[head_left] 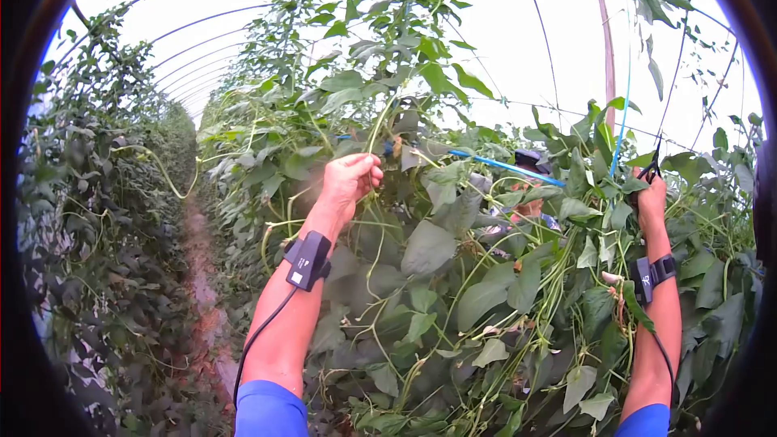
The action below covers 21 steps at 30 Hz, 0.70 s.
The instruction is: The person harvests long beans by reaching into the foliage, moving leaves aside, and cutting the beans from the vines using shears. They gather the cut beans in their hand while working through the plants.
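My left hand (352,182) is raised in front of the climbing bean plants, its fingers pinched on a thin green vine stem (382,125) that runs up into the leaves. More thin stem hangs below the fist. At the right, my right hand (650,201) is closed around dark scissors (654,165), blades pointing up beside the foliage. Its fingers are partly hidden by leaves. A tangle of leafy vines (518,283) fills the space between both arms. Both wrists wear a black strapped device (308,260) with a cable.
A blue strap (506,168) crosses the plants, and a blue string (622,137) rises near my right hand. Behind the leaves a person in a dark cap (530,160) is partly visible. A dirt path (201,267) runs between plant rows at left. Thin hoops (218,12) arch overhead.
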### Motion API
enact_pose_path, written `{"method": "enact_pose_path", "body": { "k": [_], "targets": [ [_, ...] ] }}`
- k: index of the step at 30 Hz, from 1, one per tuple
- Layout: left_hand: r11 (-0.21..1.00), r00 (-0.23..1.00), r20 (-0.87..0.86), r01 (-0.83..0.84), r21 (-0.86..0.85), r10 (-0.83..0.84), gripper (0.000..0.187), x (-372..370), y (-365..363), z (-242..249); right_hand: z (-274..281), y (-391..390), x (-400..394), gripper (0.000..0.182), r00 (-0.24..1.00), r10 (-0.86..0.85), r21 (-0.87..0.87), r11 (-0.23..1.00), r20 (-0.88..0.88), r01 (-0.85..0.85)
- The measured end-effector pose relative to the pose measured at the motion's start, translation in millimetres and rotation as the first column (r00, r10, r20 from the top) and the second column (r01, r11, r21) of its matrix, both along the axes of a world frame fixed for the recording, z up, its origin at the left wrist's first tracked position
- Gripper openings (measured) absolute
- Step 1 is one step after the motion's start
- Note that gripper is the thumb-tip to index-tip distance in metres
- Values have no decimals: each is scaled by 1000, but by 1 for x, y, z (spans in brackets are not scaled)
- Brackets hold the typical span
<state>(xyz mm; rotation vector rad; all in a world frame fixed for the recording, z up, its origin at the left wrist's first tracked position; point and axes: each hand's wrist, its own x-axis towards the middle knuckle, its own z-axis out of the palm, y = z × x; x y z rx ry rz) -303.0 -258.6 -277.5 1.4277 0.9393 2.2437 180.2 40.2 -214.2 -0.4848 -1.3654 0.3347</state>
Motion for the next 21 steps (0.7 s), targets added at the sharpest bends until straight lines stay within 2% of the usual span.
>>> {"method": "enact_pose_path", "body": {
  "k": [6,8,10,13,16,17,18,20,21],
  "targets": [
    [969,992,-55,120,218,-111,16,13,-60,16,2,6,0,26,1000,-6,-50,999,-6,6],
    [950,988,-15,154,272,-156,16,25,-82,23,2,13,1,26,997,-81,-26,996,9,81],
    [942,979,12,194,275,-205,17,30,-99,27,2,14,1,26,998,-70,-26,997,4,70],
    [963,983,22,172,206,-180,17,51,-119,25,1,22,4,27,992,-113,12,994,53,113],
    [988,991,-18,131,82,-129,17,72,-130,16,0,21,2,25,997,-66,-11,998,41,66],
    [991,991,-34,130,32,-128,18,77,-133,10,0,16,-3,27,996,-89,-8,996,-18,89],
    [992,990,-49,128,-18,-129,18,82,-135,2,-1,10,-4,26,1000,-19,-5,1000,-11,19],
    [988,987,-47,153,-24,-154,20,87,-134,-13,-1,17,-4,26,999,17,14,1000,-33,-16],
    [983,984,5,180,-45,-180,21,94,-136,-18,-1,10,-4,27,994,100,-22,995,-44,-101]
  ]
}}
